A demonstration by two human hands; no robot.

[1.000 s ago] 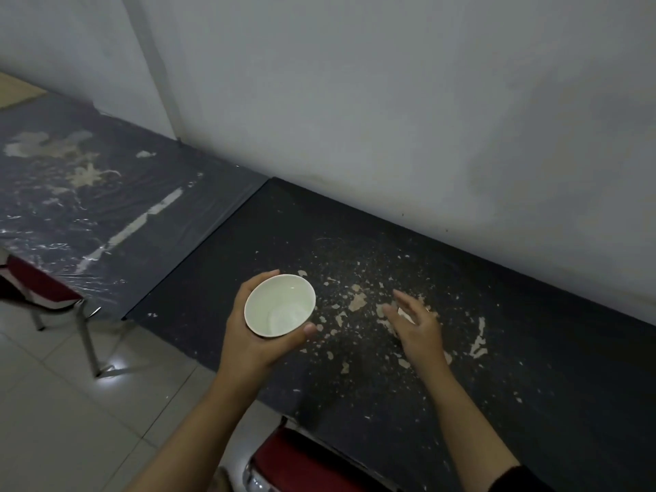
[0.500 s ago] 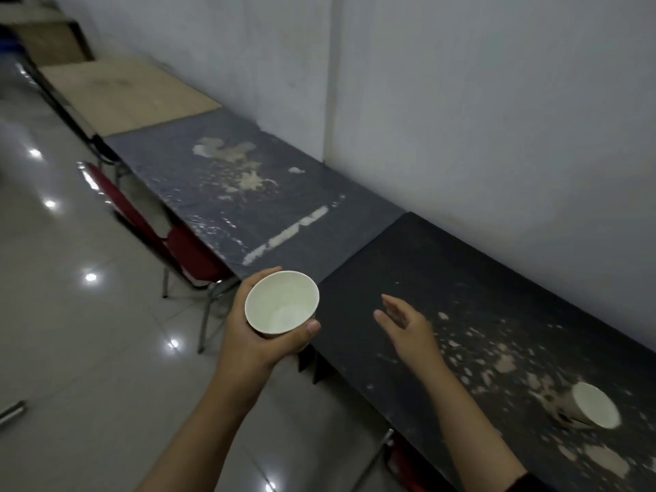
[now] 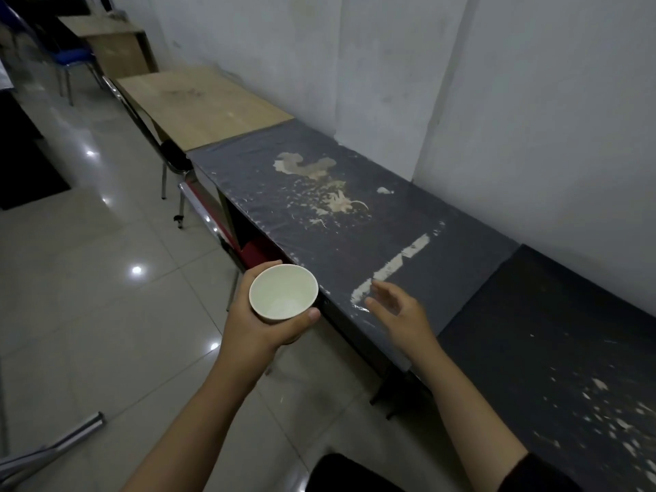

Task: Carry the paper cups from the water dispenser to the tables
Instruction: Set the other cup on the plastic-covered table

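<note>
Dark, paint-flaked worktop [image 3: 355, 221] along the white wall [image 3: 497, 83], wooden table [image 3: 198, 104] beyond its far end. Off its near edge, above the tiled floor [image 3: 88, 296]: left hand [image 3: 259, 324] wrapped round an upright, empty paper cup [image 3: 283, 292]. Over that same edge: right hand [image 3: 404, 314], fingers spread loose, holding nothing.
</note>
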